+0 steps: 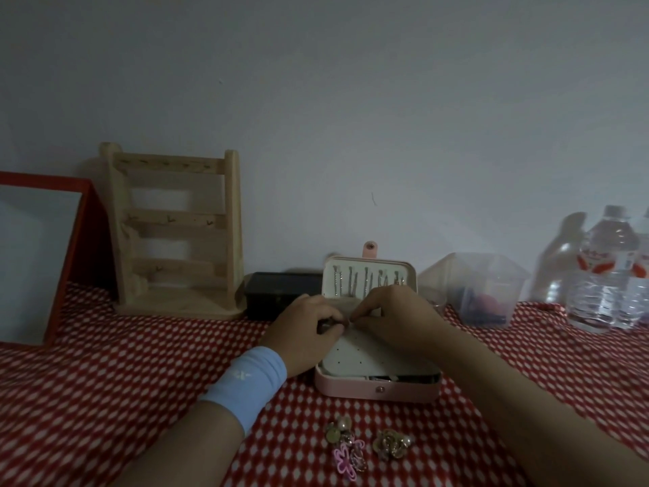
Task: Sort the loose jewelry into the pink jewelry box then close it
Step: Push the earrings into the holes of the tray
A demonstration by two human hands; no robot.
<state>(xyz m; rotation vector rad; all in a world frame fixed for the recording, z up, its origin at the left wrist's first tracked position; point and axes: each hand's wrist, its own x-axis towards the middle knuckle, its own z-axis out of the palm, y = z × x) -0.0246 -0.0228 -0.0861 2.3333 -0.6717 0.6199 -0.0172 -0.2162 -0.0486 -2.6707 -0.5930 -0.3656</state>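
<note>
Head view: pink jewelry box [377, 390] lies open on the red checked cloth [140, 381], lid [368, 272] upright, white perforated panel [365, 353] exposed. Left hand [309, 328] and right hand [393, 314] meet over the panel's far edge, fingertips curled, pinching a small dark piece [333, 323]. Judged step: seating an earring. Next move needs fine alignment with a hole, then a reach to the loose jewelry [365, 444] just in front of the box. Piece too dim to identify; compartments under the panel mostly hidden.
</note>
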